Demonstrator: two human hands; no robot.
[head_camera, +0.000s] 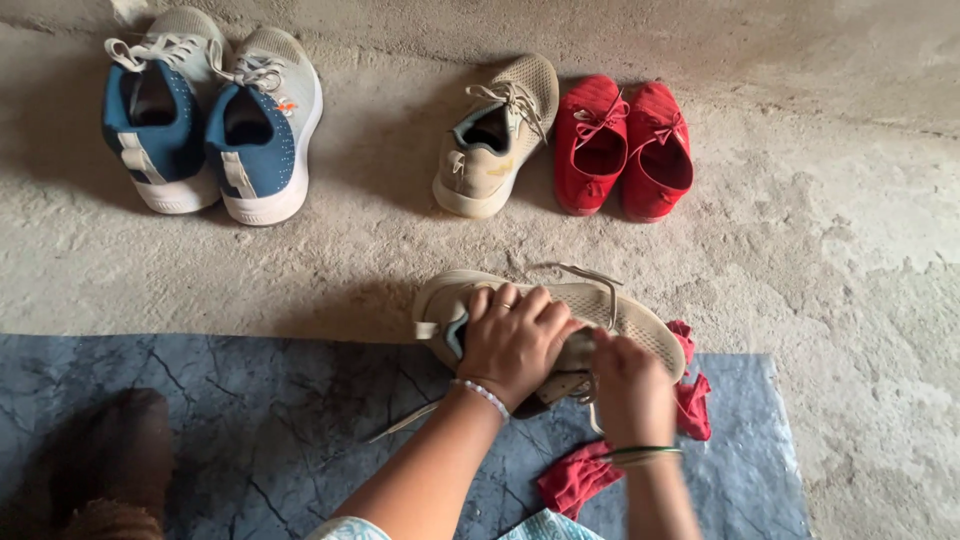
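On the concrete floor (820, 250) stand blue-and-grey sneakers (210, 120), one beige sneaker (497, 135) and red shoes (622, 145).

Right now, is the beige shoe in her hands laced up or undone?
Undone: the beige shoe has loose laces trailing off it.

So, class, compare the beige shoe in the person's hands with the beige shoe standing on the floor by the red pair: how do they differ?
The held beige shoe lies tipped on its side, gripped by the left hand and the right hand; the standing beige shoe rests upright and untouched. The held one's laces trail loose, while the standing one's stay threaded. The held one is over the blue mat; the other sits on bare concrete. Both share colour and style.
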